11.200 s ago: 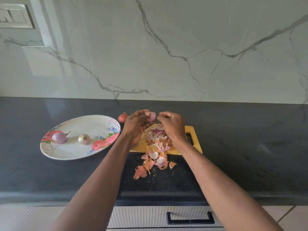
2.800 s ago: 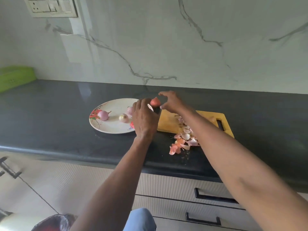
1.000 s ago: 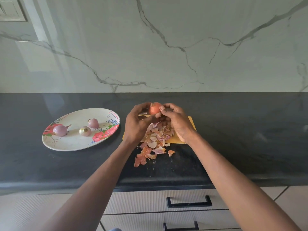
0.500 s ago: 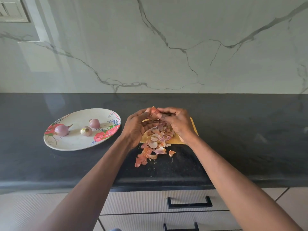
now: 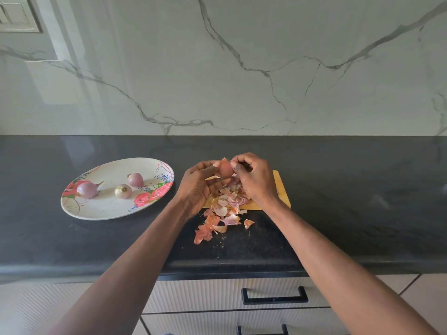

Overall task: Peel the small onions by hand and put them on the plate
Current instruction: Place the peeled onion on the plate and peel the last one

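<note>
Reddish small onion (image 5: 226, 168) held over the peel heap – three peeled onions (image 5: 122, 191) lie on the flowered plate (image 5: 106, 209), left.

Cutting board (image 5: 281, 189) largely hidden beneath both hands and the peel heap (image 5: 223, 209); held onion (image 5: 226, 168) partly covered by the fingers, so the grip is unclear; wall switch plate (image 5: 17, 15) and lower drawer handle (image 5: 262, 331) cut off by the picture's edges.

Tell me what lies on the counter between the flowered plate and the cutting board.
In the head view, the left hand hangs over that gap, holding the onion; beneath it only dark counter shows between plate and cutting board.
</note>
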